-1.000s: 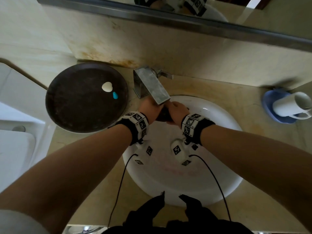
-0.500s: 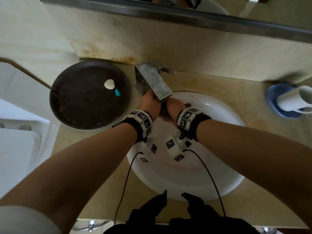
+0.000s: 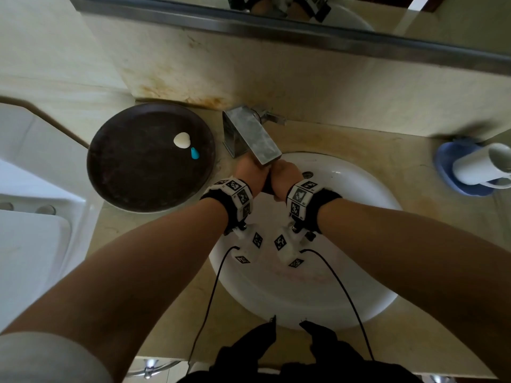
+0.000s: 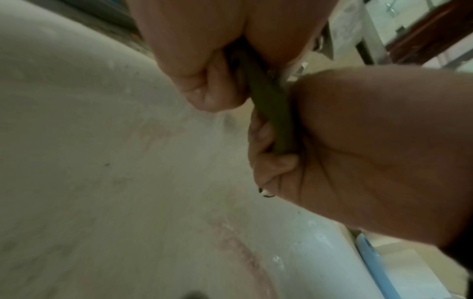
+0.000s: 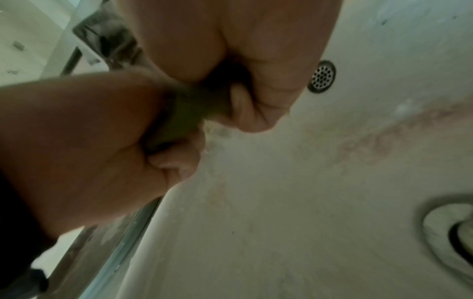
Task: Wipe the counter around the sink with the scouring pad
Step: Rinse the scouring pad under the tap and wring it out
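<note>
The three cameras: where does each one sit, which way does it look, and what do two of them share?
Head: sits above, looks down at the white round sink and the metal tap; both forearms show.
Left wrist: under the left hand, looks along it over the basin; the right hand also shows.
Right wrist: under the right hand, looks towards the round overflow grille.
Shared: both wrist views show both hands gripping the dark green scouring pad.

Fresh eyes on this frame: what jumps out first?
Both hands, left hand and right hand, meet under the faucet over the white sink, each gripping the green scouring pad between them. Left of the sink sits a dark round tray; a white mug lies far right.
</note>
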A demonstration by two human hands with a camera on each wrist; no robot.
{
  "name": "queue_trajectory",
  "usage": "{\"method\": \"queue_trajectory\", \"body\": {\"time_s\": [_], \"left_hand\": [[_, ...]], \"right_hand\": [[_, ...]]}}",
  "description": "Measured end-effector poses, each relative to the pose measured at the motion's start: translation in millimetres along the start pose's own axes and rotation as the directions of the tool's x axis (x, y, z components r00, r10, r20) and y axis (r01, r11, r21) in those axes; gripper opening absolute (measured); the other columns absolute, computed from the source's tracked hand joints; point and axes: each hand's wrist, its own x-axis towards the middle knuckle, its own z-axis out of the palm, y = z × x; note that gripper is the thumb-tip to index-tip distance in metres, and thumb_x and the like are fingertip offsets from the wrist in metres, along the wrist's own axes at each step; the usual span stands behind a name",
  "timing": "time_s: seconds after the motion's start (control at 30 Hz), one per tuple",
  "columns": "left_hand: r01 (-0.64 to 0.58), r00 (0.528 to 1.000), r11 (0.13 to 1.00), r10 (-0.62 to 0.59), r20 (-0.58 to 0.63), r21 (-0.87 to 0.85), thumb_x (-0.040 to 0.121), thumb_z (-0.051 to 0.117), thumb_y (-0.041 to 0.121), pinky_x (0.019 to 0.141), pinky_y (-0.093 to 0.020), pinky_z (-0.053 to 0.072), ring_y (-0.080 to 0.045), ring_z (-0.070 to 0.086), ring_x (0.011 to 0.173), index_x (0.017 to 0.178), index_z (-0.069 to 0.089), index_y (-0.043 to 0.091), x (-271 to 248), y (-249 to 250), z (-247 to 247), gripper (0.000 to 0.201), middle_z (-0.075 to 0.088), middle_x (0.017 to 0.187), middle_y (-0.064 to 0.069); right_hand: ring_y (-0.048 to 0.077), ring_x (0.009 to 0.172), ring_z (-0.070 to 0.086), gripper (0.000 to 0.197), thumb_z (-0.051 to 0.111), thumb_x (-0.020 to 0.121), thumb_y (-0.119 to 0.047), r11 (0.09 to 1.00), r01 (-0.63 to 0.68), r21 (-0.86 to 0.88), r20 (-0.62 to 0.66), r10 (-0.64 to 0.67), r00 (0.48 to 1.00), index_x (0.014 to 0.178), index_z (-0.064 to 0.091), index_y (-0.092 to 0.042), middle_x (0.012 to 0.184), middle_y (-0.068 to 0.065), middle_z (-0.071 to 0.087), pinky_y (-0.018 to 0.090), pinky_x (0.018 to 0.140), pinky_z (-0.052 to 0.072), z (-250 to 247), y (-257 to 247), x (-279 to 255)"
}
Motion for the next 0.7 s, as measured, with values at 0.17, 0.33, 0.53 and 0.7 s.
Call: {"method": "queue_trajectory", "body": {"time_s": [0.17,0.33,0.53,0.7], "left_hand": [[0.069,0.997,0.981,-0.062,0.042,-0.180,0.099,0.042,0.012,0.058,-0.036,0.058,-0.041,0.065,0.096,0.124,0.051,-0.001,-3.2,-0.3,-5.5,0.029,0.060,0.119,-0.023],[0.105,0.994,0.950,-0.101,0.030,-0.293,0.100,0.039,0.017,0.045,-0.031,0.055,-0.032,0.068,0.082,0.131,0.047,0.012,-6.0,2.1,-6.1,0.032,0.060,0.120,-0.011],[0.119,0.991,0.937,-0.131,-0.015,-0.329,0.099,0.039,0.024,0.053,-0.034,0.057,-0.031,0.070,0.078,0.128,0.048,0.018,-13.3,1.0,-3.9,0.031,0.064,0.111,-0.011],[0.161,0.985,0.923,-0.174,-0.006,-0.350,0.095,0.048,0.027,0.060,-0.039,0.061,-0.030,0.071,0.077,0.125,0.051,0.018,-18.5,0.4,-3.1,0.031,0.068,0.101,-0.010]], "right_hand": [[0.032,0.104,0.059,0.037,0.034,0.101,-0.026,0.991,0.067,0.119,-0.108,-0.055,0.993,0.123,0.052,-0.003,0.116,0.017,0.060,0.038,0.086,0.048,-20.6,1.8,8.3],[0.016,0.066,0.054,0.054,0.043,0.095,-0.015,0.949,0.271,0.161,-0.146,-0.249,0.958,0.146,0.031,-0.029,0.086,0.003,0.059,0.025,0.054,0.046,-51.4,-13.3,10.7],[0.014,0.062,0.055,0.060,0.048,0.091,-0.009,0.950,0.284,0.129,-0.077,-0.276,0.958,0.145,0.037,-0.031,0.086,0.005,0.064,0.023,0.052,0.046,-63.3,-18.0,15.0],[0.014,0.066,0.057,0.061,0.046,0.088,-0.008,0.946,0.320,0.046,-0.040,-0.319,0.947,0.142,0.043,-0.035,0.096,0.006,0.068,0.018,0.051,0.047,-65.6,-14.6,8.7]]}}
